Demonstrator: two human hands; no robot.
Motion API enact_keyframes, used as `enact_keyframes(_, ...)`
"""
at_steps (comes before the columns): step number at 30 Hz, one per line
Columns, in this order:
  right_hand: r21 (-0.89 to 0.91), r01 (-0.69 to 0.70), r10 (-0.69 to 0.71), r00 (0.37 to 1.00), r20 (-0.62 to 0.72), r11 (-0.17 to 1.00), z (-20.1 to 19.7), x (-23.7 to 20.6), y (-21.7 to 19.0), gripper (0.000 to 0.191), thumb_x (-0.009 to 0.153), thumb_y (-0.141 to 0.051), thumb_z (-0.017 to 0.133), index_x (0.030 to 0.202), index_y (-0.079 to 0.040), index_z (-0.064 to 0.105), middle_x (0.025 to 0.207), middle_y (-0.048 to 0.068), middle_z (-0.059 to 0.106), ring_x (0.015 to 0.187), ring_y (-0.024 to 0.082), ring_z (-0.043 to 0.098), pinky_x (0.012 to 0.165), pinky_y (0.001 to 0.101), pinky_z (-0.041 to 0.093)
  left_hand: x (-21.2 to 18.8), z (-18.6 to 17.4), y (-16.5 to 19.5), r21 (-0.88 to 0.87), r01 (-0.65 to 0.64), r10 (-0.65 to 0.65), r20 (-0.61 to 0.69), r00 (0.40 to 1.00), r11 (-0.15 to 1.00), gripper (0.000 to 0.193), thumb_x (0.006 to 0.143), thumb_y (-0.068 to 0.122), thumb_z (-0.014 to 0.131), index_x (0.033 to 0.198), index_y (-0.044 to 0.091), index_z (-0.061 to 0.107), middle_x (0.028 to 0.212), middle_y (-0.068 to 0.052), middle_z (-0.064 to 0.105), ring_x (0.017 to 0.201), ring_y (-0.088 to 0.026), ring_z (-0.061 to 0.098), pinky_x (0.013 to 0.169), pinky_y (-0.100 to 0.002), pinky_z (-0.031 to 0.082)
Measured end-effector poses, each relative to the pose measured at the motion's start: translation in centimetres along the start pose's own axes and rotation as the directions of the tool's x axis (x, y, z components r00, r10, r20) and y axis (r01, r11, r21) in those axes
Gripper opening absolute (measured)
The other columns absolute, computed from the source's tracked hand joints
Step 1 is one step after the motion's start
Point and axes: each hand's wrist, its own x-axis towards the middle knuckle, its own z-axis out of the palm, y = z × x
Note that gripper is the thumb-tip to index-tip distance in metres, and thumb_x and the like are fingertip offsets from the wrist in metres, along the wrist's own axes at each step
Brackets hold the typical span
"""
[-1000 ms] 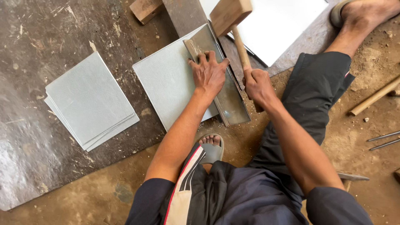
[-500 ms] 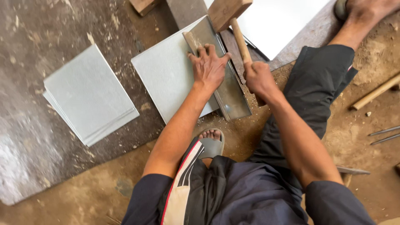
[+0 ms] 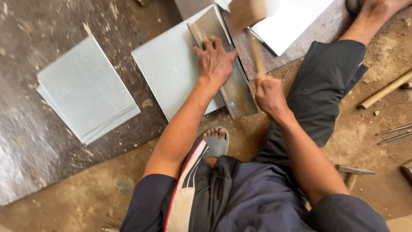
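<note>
Two hands: left hand pressed flat, fingers apart, on metal bar over sheet; right hand clamped on mallet. One sheet stack left of bar.

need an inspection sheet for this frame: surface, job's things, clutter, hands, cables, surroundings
surface: dark, scuffed floor slab on the left; bare dirt ground on the right.
job's things: grey metal sheet flat on the slab; angled metal strip along its right edge; wooden mallet, blurred.
clutter: stack of grey sheets to the left; white sheet at top; wooden stick and two thin rods on the dirt.
hands: left hand flat on the strip; right hand gripping the mallet handle.
cables: nothing seen.
surroundings: person's sandalled foot below the sheet; no other people seen.
</note>
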Motion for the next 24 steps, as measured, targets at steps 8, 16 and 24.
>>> enact_keyframes(8, -0.067, 0.16, -0.164, 0.984, -0.066, 0.985, 0.0, 0.6, -0.7, 0.043, 0.111, -0.015, 0.049, 0.074, 0.007, 0.053, 0.072, 0.026, 0.055, 0.059, 0.042, 0.055, 0.058, 0.0492, 0.041, -0.4, -0.5, 0.1, 0.019, -0.003, 0.003, 0.004, 1.0, 1.0, 0.036, 0.098, 0.023, 0.051, 0.123, 0.04, 0.07, 0.141, -0.029, 0.048, 0.13, -0.051, 0.047, 0.102, -0.08, 0.032)
enact_keyframes(16, -0.293, 0.203, -0.193, 0.979, 0.065, 0.934, -0.1, 2.5, 0.3, 0.05, 0.111, -0.021, 0.051, 0.069, 0.006, 0.06, 0.077, 0.029, 0.061, 0.067, 0.048, 0.061, 0.065, 0.0541, 0.047, 0.1, 0.1, -0.2, 0.025, -0.013, 0.014, -0.01, 1.0, 1.0, 0.04, 0.096, 0.016, 0.052, 0.123, 0.04, 0.069, 0.143, -0.031, 0.045, 0.129, -0.05, 0.047, 0.101, -0.076, 0.034)
enact_keyframes(24, -0.147, 0.068, -0.059, 0.996, 0.068, 0.987, 1.9, 2.3, 5.0, 0.053, 0.11, -0.023, 0.052, 0.068, 0.008, 0.058, 0.071, 0.032, 0.056, 0.064, 0.051, 0.057, 0.06, 0.0544, 0.045, -1.7, 6.0, -0.7, -0.824, -0.015, -0.619, -0.437, 0.652, 0.567, 0.092, 0.079, 0.004, 0.064, 0.159, 0.0, 0.02, 0.16, -0.03, 0.03, 0.157, -0.04, 0.015, 0.129, -0.051, 0.002)
